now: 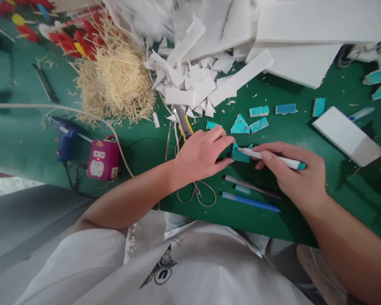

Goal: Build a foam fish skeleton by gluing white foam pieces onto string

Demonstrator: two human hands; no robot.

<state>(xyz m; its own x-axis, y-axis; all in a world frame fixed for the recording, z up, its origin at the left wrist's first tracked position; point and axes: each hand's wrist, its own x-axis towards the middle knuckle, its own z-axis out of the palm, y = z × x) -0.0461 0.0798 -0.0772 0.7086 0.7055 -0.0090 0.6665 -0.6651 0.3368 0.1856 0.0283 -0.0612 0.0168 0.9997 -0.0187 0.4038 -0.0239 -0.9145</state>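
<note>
Between the thumb and fingers of my left hand [200, 154] is the left edge of a small teal foam piece [241, 156], held low at the green table. My right hand [300, 173] grips a white marker [284, 161] with a teal end. The marker's tip meets the top of the foam piece. Just beyond lie a teal triangle [240, 125], a striped teal block [259, 111] and a dotted one [259, 125]. Nearer me are a teal marker cap [242, 189], a dark pen [254, 186] and a blue pen [250, 202].
White foam scraps [190, 80] and large foam sheets [314, 21] cover the back. Straw [120, 80] heaps at back left. A yellow utility knife [183, 123] lies by my left hand. Further left sit a blue glue gun [66, 135] and a pink power box [103, 159], with cords.
</note>
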